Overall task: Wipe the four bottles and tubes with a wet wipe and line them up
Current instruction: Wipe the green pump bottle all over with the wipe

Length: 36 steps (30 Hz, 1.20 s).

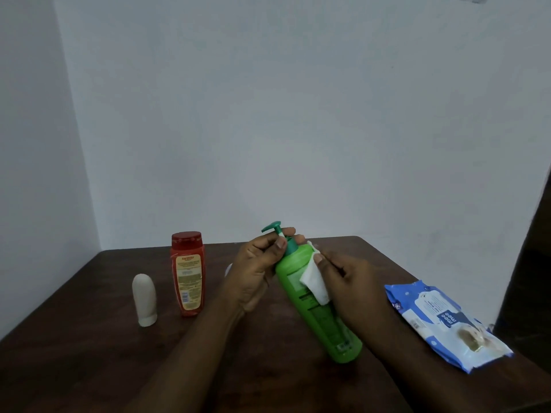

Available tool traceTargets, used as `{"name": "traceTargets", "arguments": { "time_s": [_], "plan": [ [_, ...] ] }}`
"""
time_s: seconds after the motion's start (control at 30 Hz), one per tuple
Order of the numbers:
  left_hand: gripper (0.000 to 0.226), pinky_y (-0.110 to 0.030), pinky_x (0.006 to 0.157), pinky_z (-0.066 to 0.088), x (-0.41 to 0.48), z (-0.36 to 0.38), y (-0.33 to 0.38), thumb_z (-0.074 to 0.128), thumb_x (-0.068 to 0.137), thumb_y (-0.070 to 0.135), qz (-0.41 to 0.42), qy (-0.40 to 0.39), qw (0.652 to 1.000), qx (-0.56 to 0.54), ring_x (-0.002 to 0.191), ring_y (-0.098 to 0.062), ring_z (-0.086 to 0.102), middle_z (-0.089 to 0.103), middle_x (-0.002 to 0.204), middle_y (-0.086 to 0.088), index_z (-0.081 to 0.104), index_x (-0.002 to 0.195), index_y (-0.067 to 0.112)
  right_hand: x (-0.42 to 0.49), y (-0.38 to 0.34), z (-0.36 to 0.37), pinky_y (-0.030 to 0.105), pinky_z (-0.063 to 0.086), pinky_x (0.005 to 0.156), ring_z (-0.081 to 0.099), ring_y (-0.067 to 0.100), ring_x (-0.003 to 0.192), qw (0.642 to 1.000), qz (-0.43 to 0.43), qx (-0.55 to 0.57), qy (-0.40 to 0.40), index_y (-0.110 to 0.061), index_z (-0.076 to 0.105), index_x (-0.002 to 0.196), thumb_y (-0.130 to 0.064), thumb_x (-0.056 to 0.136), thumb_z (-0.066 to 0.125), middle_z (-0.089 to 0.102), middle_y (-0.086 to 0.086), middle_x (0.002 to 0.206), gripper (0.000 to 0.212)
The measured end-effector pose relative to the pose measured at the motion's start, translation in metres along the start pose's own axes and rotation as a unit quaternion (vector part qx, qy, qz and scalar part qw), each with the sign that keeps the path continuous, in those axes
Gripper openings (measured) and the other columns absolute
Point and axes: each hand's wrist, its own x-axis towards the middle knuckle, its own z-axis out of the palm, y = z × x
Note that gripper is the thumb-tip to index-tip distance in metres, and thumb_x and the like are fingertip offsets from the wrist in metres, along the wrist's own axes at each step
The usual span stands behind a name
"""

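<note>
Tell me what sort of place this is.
Probably a plain room at home: a dark wooden table in a corner of bare pale walls, with a red bottle, a green pump bottle and a pack of wet wipes.

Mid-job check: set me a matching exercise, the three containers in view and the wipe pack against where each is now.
1. green pump bottle
2. red bottle
3. white tube
4. wet wipe pack

A. lying flat, far right
B. upright, farthest left
C. tilted, gripped by the left hand, right hand holding a wet wipe against it
D. upright, just right of the tube

Pairs: 1-C; 2-D; 3-B; 4-A
</note>
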Motion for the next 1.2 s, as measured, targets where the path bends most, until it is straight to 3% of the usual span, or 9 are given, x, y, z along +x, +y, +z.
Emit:
{"name": "traceTargets", "arguments": {
  "time_s": [0.1,0.27,0.43,0.6,0.7,0.8,0.93,1.07,1.2],
  "plan": [
    [0.028,-0.035,0.099,0.059,0.0,0.001,-0.001,0.062,0.091,0.012,0.0,-0.003,1.0,-0.001,0.109,-0.024,0.073,0.078,0.11,-0.015,0.071,0.115,0.001,-0.013,-0.003,0.009,0.006,0.043,0.099,0.058,-0.011,0.117,0.991,-0.093,-0.076,0.062,-0.016,0.071,0.128,-0.016,0.1,0.063,0.069,-0.009,0.126,0.029],
    [0.029,-0.037,0.102,0.057,0.002,-0.005,-0.001,0.068,0.088,0.015,-0.003,0.011,1.0,0.003,0.11,-0.026,0.071,0.076,0.114,-0.018,0.076,0.113,0.004,-0.028,0.016,0.016,0.036,0.046,0.112,0.051,0.024,0.14,0.899,-0.348,-0.267,0.013,-0.004,0.064,0.135,-0.005,0.089,0.069,0.056,0.012,0.147,0.046],
    [0.029,-0.033,0.09,0.06,0.001,-0.006,0.002,0.068,0.088,0.016,-0.009,0.027,1.0,0.008,0.106,-0.024,0.073,0.077,0.112,-0.018,0.074,0.113,0.002,-0.039,0.009,0.017,0.045,0.04,0.116,0.046,0.034,0.142,0.815,-0.452,-0.358,-0.06,-0.003,0.065,0.133,-0.009,0.101,0.054,0.056,0.015,0.147,0.034],
    [0.03,-0.03,0.091,0.061,-0.001,-0.007,0.004,0.067,0.087,0.013,-0.01,0.024,1.0,-0.005,0.102,-0.022,0.075,0.078,0.108,-0.016,0.073,0.113,0.0,-0.02,0.016,0.016,0.034,0.045,0.113,0.049,0.02,0.141,0.884,-0.379,-0.274,-0.029,-0.007,0.065,0.134,-0.003,0.089,0.069,0.057,0.008,0.147,0.046],
    [0.029,-0.029,0.091,0.061,0.0,-0.008,0.003,0.068,0.085,0.015,-0.003,0.033,0.999,0.005,0.101,-0.021,0.075,0.08,0.106,-0.013,0.075,0.11,0.003,-0.011,0.012,0.021,0.018,0.04,0.112,0.054,0.001,0.132,0.947,-0.257,-0.189,0.023,-0.014,0.069,0.131,-0.007,0.091,0.066,0.063,-0.003,0.138,0.04],
    [0.025,-0.03,0.089,0.061,0.0,-0.008,0.003,0.069,0.086,0.014,0.006,0.029,1.0,0.002,0.103,-0.023,0.076,0.079,0.107,-0.016,0.078,0.107,0.005,-0.001,-0.006,0.016,-0.001,0.04,0.091,0.058,-0.019,0.106,0.987,-0.107,-0.11,0.044,-0.018,0.076,0.118,-0.014,0.098,0.064,0.074,-0.014,0.112,0.024],
    [0.025,-0.032,0.089,0.06,-0.001,-0.005,0.003,0.069,0.087,0.013,0.015,0.014,1.0,0.009,0.105,-0.026,0.076,0.079,0.109,-0.018,0.077,0.109,0.003,0.016,-0.006,0.008,0.035,0.052,0.06,0.064,0.006,0.062,1.0,-0.006,-0.025,-0.004,-0.02,0.075,0.077,-0.026,0.099,0.059,0.068,-0.003,0.063,0.027],
    [0.023,-0.03,0.089,0.06,-0.002,-0.002,0.003,0.072,0.082,0.013,0.018,0.021,1.0,0.015,0.105,-0.024,0.075,0.079,0.11,-0.014,0.082,0.103,0.01,0.003,-0.002,0.012,0.033,0.055,0.092,0.07,0.01,0.1,0.98,-0.147,-0.126,0.044,-0.017,0.078,0.11,-0.026,0.095,0.057,0.078,0.001,0.107,0.027],
    [0.025,-0.033,0.094,0.06,-0.002,-0.001,0.005,0.073,0.081,0.012,0.014,0.011,1.0,0.007,0.106,-0.026,0.074,0.078,0.112,-0.018,0.082,0.105,0.009,-0.015,-0.001,0.012,0.038,0.047,0.111,0.06,0.027,0.129,0.889,-0.388,-0.244,-0.017,0.0,0.069,0.126,-0.01,0.095,0.063,0.065,0.016,0.135,0.032]
  ]
}}
